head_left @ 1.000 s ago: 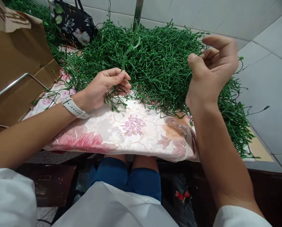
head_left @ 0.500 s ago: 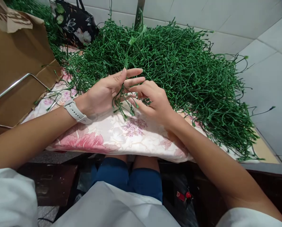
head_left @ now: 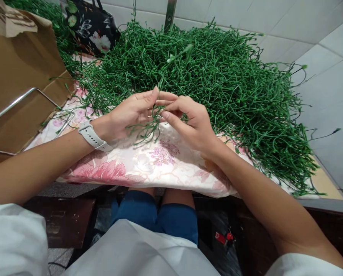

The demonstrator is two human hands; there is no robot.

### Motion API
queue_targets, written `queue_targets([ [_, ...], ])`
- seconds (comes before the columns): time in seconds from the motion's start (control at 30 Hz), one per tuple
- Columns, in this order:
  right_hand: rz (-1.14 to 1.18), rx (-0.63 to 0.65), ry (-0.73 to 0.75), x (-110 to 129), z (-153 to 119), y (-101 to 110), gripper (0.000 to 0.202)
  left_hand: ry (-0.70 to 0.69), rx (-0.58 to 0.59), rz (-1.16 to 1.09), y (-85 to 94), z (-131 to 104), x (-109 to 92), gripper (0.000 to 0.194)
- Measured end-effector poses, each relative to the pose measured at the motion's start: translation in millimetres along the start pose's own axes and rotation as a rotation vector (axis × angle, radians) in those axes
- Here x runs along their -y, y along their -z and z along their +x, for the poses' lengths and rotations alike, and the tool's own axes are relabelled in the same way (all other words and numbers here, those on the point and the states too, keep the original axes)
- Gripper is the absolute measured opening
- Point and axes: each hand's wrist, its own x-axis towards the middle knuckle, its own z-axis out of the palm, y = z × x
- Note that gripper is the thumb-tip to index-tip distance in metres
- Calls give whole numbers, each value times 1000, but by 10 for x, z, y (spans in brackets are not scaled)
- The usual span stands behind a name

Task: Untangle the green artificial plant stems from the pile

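Note:
My left hand (head_left: pixel 135 111), with a white watch strap (head_left: pixel 92 136) on its wrist, holds a small bunch of green stems (head_left: pixel 151 128) between thumb and fingers. Curly ends of the bunch hang below the palm, and a pale green tip (head_left: pixel 171 58) rises above it. My right hand (head_left: pixel 190 120) is beside the left fingers, its thumb and index finger pinched together at the bunch. What lies in that pinch is too small to make out. Behind both hands spreads a large heap of green stems (head_left: pixel 217 76) on a floral cloth (head_left: pixel 162 165).
At the left stands a cardboard box (head_left: pixel 22 73) with a bent metal rod (head_left: pixel 13 105) in front. A black floral bag (head_left: pixel 93 30) leans behind the heap. White wall tiles (head_left: pixel 329 103) close off the right side. Red items (head_left: pixel 224 237) lie below the table.
The bunch has swung, its upper tip going right and its lower ends left. My right hand has shifted slightly right, and its thumb and index finger have come closer together.

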Motion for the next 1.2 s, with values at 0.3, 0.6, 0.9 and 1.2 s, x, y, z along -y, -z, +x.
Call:
queue_targets([
  [0.3, -40, -83, -22, 9, 44, 50, 37, -83, -75, 96, 18, 13, 21, 29],
  [0.6, 206, -27, -145, -5, 36, 27, 34, -110, -21, 178, 25, 11, -34, 20],
  [0.9, 775, 177, -293, 37, 70, -6, 55, 24, 253, 62, 51, -42, -94, 24],
  [1.2, 466, -217, -310, -208, 154, 256, 41, 19, 52, 87, 41, -19, -82, 15],
])
